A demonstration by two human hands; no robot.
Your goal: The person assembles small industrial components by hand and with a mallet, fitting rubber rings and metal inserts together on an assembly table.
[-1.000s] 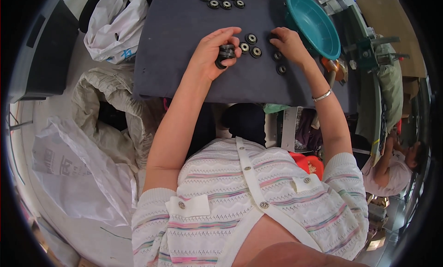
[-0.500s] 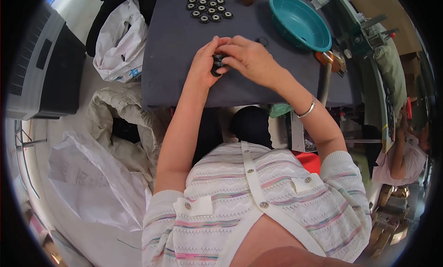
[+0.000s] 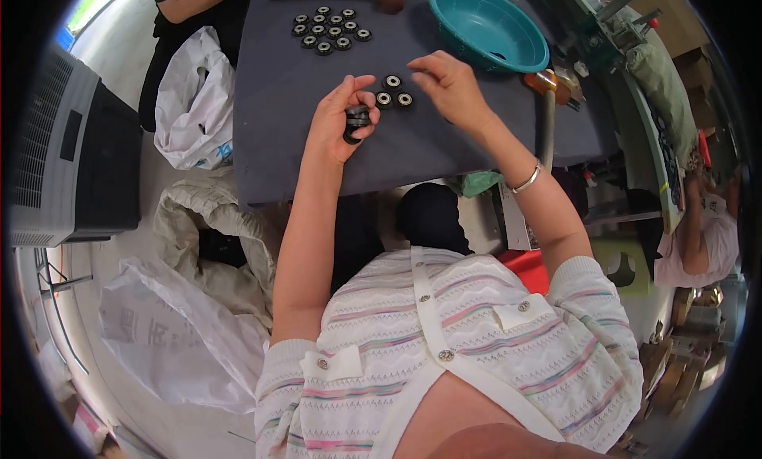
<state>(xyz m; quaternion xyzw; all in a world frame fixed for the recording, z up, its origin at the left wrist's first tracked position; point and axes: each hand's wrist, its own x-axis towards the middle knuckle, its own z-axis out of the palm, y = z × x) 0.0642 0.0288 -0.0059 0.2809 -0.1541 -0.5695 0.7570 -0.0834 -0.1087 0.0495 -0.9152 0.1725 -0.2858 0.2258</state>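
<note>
Black wheels (image 3: 358,116) crowd the left hand's (image 3: 330,119) grip and could spill should it slacken; the right hand (image 3: 458,94) curls above the desk (image 3: 270,126), its grip's contents unclear.

Grey tabletop (image 3: 278,102) with black rollers (image 3: 392,82), a teal basin (image 3: 492,23), two amber-headed mallets (image 3: 548,114).

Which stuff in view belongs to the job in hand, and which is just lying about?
In the job:
black bearing wheels held in the left hand
three loose wheels near the right hand
probably the wheel cluster farther up

Seemingly lying about:
two amber-headed mallets
white plastic bag

Unclear: teal basin
</note>
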